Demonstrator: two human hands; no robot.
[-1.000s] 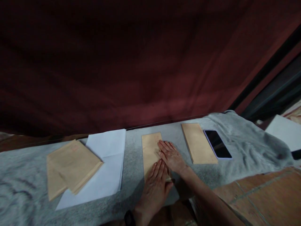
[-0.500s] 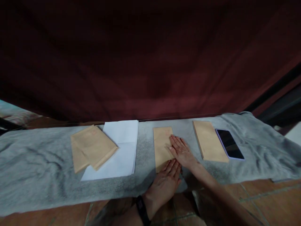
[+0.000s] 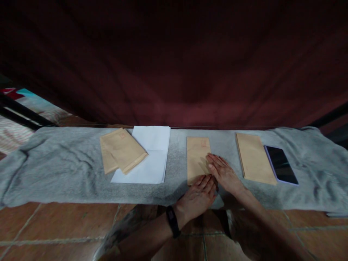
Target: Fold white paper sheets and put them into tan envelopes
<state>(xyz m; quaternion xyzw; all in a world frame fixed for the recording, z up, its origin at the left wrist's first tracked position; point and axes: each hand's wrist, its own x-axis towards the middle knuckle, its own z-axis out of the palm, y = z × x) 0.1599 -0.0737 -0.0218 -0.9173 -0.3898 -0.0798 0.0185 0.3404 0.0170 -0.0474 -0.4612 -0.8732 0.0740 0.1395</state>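
Note:
A brown paper envelope (image 3: 196, 157) with a small red print in its far right corner lies flat on the grey cloth. My left hand (image 3: 198, 195), with a dark band on its wrist, rests flat across the envelope's near end. Just beyond it, my right hand (image 3: 224, 174) lies along the right edge with fingers stretched out. Both palms face down, and the hands touch or nearly touch. They cover the near right part of the envelope. To the right is a neat stack of brown envelopes (image 3: 255, 157).
White paper sheets (image 3: 153, 163) lie on the left, partly under other brown envelopes (image 3: 122, 150). A phone (image 3: 281, 165) with a purple edge sits at the right. Grey cloth (image 3: 62, 166) covers the long surface. A dark red curtain (image 3: 174, 90) hangs behind; tiles (image 3: 67, 224) form the floor.
The view has turned left and levelled, so everything appears further right. Both hands stay pressed on the envelope, with only a slight shift. The other papers have not moved on the cloth.

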